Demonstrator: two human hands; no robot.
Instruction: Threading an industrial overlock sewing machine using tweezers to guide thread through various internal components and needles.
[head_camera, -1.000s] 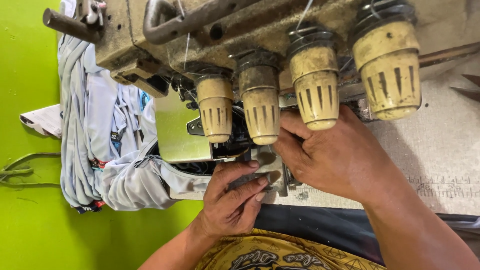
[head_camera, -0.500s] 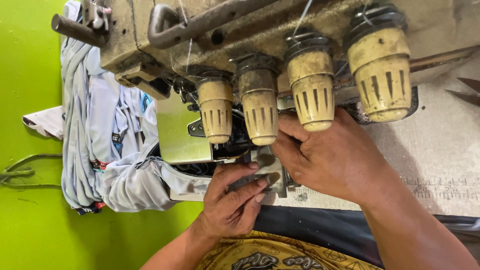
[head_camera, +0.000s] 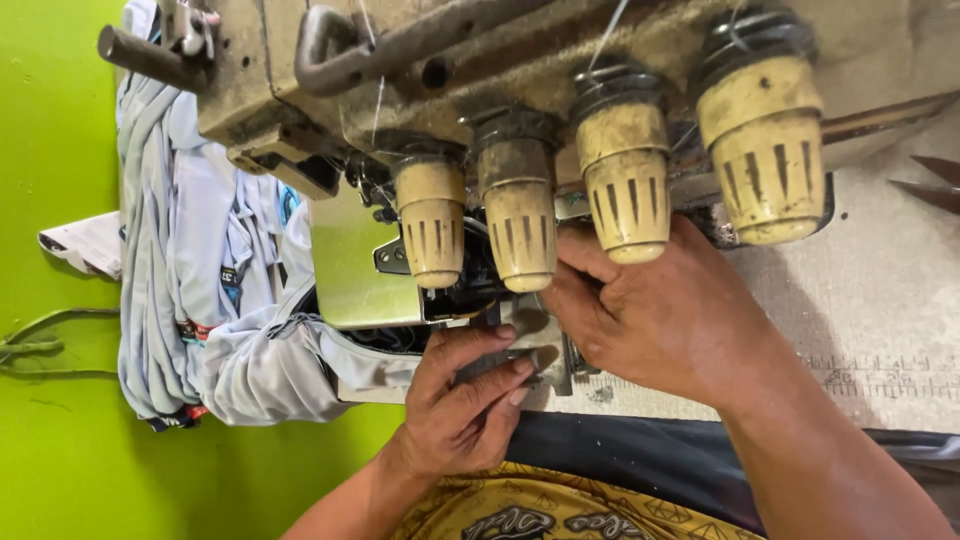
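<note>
An old beige sewing machine with several ribbed yellow tension knobs fills the top of the view. My left hand lies flat with its fingers pressing a grey piece of fabric on the machine bed, just under the knobs. My right hand rests on the bed beside it, fingers curled towards the needle area and touching the same fabric. The needle itself is hidden behind the knobs and my fingers.
A pile of light grey garments hangs off the machine's left side over a bright green floor. A cord lies on that floor. The speckled table top extends right, with scissor tips at the edge.
The view has shifted slightly; the machine sits a little further right. Both hands stay at the needle area, with only small finger movements on the fabric.
</note>
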